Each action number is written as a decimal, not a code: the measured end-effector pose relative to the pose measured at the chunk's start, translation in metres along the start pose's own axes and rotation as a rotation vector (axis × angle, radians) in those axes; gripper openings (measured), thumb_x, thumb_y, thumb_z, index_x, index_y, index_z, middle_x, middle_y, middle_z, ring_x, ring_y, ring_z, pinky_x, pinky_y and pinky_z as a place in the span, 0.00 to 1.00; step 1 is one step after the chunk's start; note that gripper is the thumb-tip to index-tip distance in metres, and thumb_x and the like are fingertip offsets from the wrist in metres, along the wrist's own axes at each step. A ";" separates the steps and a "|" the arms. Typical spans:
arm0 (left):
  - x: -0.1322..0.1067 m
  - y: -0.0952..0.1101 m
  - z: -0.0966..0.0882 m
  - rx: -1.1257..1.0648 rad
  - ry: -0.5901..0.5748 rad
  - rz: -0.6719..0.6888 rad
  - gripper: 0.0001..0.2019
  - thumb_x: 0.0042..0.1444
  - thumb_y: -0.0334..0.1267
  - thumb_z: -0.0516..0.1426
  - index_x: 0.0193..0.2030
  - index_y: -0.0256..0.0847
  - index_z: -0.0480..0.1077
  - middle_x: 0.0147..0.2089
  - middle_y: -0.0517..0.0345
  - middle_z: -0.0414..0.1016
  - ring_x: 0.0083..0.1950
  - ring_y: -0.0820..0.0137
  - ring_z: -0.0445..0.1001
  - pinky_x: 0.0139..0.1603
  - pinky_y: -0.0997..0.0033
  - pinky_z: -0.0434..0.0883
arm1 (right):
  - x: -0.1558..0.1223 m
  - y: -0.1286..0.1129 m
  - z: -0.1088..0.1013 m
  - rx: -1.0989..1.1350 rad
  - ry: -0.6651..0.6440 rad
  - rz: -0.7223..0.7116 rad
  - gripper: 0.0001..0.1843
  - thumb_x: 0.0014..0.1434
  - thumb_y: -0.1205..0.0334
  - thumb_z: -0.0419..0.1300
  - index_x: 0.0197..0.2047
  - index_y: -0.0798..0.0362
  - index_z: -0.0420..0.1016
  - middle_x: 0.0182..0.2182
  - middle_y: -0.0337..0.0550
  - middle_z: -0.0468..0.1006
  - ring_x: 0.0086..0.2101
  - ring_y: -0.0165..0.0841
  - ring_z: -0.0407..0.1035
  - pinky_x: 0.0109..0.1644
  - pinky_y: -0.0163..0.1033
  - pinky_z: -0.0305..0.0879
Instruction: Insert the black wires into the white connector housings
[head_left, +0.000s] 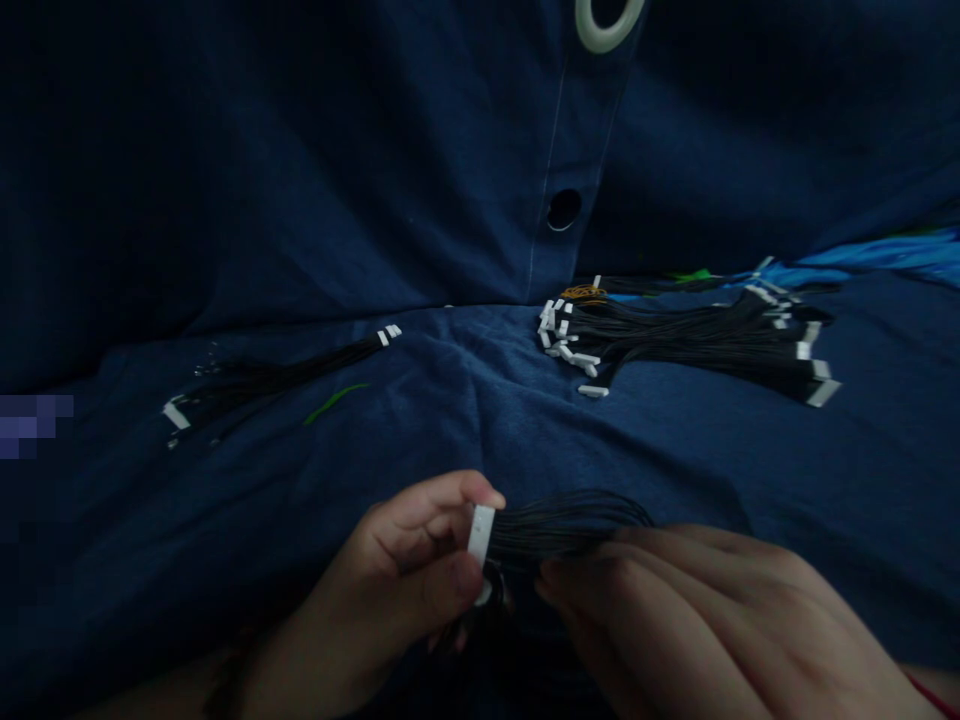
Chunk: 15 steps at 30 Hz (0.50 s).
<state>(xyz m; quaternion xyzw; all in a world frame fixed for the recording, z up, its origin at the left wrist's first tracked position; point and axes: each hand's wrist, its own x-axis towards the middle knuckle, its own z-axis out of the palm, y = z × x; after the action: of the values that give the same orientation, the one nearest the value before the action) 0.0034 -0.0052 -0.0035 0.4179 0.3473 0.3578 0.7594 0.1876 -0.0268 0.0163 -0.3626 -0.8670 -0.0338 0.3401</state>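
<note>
A dark navy cloth (315, 200) fills the view, rumpled flat in front and rising behind in a steep fold. Up that rise runs a stitched placket (570, 120) with a round dark hole (563, 209) and, at the top edge, a pale ring (609, 20). On the flat part, a large heap of black wires with white connectors (697, 340) lies right of centre, with a blue plastic strip (862, 255) behind it and a small orange coil (583, 293) at its far end. A smaller bunch of wires (277, 385) lies to the left, near a green scrap (334, 402). Closest to the camera, the left hand (390, 570) pinches a white connector (481, 535) narrowly between thumb and fingers. Its black wire bundle (562, 525) fans rightward above the right hand (697, 620), whose curled fingers meet the wires, though whether they grip them cannot be told.
</note>
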 end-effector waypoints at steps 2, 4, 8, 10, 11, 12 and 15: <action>0.000 0.000 -0.001 0.014 0.000 -0.012 0.15 0.44 0.43 0.63 0.40 0.45 0.70 0.26 0.63 0.70 0.19 0.84 0.62 0.17 0.89 0.61 | -0.002 -0.001 0.001 -0.008 0.025 -0.013 0.17 0.61 0.70 0.44 0.24 0.52 0.65 0.16 0.34 0.66 0.16 0.28 0.60 0.19 0.36 0.51; 0.000 -0.001 -0.002 0.033 -0.024 -0.009 0.14 0.45 0.42 0.62 0.40 0.46 0.70 0.26 0.63 0.70 0.20 0.84 0.63 0.18 0.89 0.61 | -0.004 -0.001 0.002 -0.025 0.070 -0.049 0.15 0.60 0.70 0.45 0.25 0.52 0.66 0.15 0.35 0.67 0.16 0.28 0.59 0.19 0.36 0.52; -0.001 -0.006 -0.002 0.063 -0.055 0.017 0.12 0.48 0.40 0.61 0.41 0.47 0.70 0.29 0.64 0.71 0.22 0.83 0.65 0.20 0.88 0.61 | -0.005 -0.001 0.003 0.014 -0.003 -0.041 0.18 0.61 0.70 0.42 0.26 0.52 0.67 0.17 0.36 0.69 0.17 0.29 0.61 0.20 0.35 0.55; -0.001 -0.007 -0.001 0.071 -0.025 0.035 0.12 0.47 0.40 0.61 0.40 0.45 0.70 0.28 0.64 0.71 0.22 0.83 0.64 0.19 0.88 0.59 | -0.004 -0.001 0.002 0.053 -0.079 -0.021 0.19 0.62 0.70 0.41 0.26 0.53 0.68 0.17 0.36 0.69 0.18 0.29 0.62 0.20 0.34 0.56; -0.001 -0.007 0.000 0.083 -0.019 0.037 0.12 0.47 0.40 0.62 0.39 0.45 0.70 0.27 0.64 0.70 0.22 0.83 0.64 0.19 0.88 0.58 | -0.003 -0.001 0.001 0.064 -0.107 -0.018 0.20 0.62 0.71 0.40 0.26 0.53 0.68 0.17 0.37 0.69 0.18 0.29 0.62 0.20 0.34 0.56; -0.001 -0.007 -0.001 0.102 -0.026 0.031 0.12 0.47 0.40 0.62 0.39 0.44 0.70 0.27 0.64 0.70 0.22 0.83 0.64 0.19 0.88 0.58 | -0.003 0.000 0.001 0.067 -0.132 -0.023 0.20 0.62 0.71 0.40 0.25 0.53 0.68 0.17 0.37 0.69 0.18 0.29 0.62 0.20 0.34 0.57; -0.001 -0.007 -0.003 0.167 -0.075 -0.003 0.11 0.48 0.41 0.61 0.39 0.44 0.69 0.28 0.64 0.70 0.24 0.81 0.65 0.20 0.85 0.59 | -0.003 0.002 -0.001 0.072 -0.173 -0.046 0.21 0.61 0.72 0.39 0.25 0.54 0.68 0.18 0.39 0.70 0.18 0.30 0.63 0.19 0.34 0.58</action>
<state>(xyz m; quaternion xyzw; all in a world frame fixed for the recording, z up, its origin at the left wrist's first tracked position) 0.0018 -0.0078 -0.0103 0.4923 0.3478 0.3106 0.7350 0.1908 -0.0277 0.0144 -0.3316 -0.9020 0.0212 0.2758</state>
